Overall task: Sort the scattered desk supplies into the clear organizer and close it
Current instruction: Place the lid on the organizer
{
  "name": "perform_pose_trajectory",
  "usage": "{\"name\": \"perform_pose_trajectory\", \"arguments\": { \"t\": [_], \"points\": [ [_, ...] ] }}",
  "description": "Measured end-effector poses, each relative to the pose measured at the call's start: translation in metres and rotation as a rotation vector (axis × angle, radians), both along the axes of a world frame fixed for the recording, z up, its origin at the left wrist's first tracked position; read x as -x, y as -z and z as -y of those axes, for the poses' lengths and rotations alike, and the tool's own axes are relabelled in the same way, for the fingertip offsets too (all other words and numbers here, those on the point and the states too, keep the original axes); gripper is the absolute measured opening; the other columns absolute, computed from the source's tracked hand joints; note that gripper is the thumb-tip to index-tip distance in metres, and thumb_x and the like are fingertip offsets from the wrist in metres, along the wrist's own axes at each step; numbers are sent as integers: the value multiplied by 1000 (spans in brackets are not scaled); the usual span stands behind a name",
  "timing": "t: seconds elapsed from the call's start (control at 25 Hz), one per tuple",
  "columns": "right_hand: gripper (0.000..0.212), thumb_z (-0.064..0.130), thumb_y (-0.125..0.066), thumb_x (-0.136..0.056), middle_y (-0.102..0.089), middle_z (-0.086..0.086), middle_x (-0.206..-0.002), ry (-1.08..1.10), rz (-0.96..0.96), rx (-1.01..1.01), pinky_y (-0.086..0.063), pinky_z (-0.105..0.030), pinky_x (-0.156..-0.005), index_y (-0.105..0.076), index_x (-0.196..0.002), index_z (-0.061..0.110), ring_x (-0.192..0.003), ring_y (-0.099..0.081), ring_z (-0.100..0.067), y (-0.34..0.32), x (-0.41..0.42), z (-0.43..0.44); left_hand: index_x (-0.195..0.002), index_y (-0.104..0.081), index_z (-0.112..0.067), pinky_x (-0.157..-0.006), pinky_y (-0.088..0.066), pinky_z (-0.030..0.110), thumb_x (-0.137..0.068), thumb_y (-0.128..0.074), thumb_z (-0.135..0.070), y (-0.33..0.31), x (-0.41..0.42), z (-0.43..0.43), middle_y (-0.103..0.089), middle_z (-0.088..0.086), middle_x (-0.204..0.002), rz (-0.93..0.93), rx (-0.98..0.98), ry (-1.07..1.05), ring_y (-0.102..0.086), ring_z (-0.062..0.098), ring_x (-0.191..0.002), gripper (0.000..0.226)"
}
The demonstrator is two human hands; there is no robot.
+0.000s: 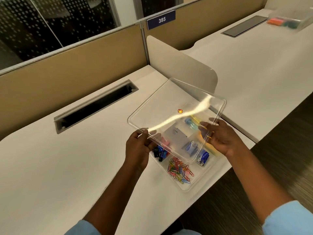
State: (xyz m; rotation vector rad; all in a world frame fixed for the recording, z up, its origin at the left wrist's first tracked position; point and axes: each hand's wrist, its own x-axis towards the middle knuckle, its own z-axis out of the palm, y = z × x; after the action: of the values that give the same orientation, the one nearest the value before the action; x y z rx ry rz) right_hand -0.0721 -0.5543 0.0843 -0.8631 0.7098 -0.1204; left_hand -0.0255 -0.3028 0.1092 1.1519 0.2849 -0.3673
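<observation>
I held the clear lid tilted just above the organizer, which sat at the near edge of the desk. My left hand pinched the lid's near corner and my right hand gripped its right rim. The paper clips and binder clips lay in their compartments, so I judged only 1 step was left: seating the lid
</observation>
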Motion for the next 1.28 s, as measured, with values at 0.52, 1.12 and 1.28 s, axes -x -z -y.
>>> {"name": "perform_pose_trajectory", "arguments": {
  "t": [0.52,1.12,1.28],
  "points": [
    [30,23,-60,-91,-67,-17,-114,-257,-368,1302,-43,-33,-91,-66,-113,4,-108,-60,-32,23,-16,65,-90,-67,-1,-70,-61,40,-89,-59,-9,47,16,-17,-71,20,-83,-45,-626,146,-71,30,-70,11],
    [24,14,-51,-94,-69,-20,-109,-169,-384,1381,-48,-37,-87,-70,-106,7,-103,-61,-37,57,-29,62,-82,-67,5,-76,-56,42,-82,-70,-11,60,12,-9,-62,11,-64,-1,-812,97,-66,26,-61,16],
    [25,16,-52,-94,-69,-20,-109,-163,-360,1398,-46,-32,-85,-69,-108,5,-103,-62,-36,59,-27,63,-112,-61,-2,-77,-59,41,-75,-75,-4,61,13,-10,-67,12,-74,-56,-656,67,-68,30,-68,39]
  ]
}}
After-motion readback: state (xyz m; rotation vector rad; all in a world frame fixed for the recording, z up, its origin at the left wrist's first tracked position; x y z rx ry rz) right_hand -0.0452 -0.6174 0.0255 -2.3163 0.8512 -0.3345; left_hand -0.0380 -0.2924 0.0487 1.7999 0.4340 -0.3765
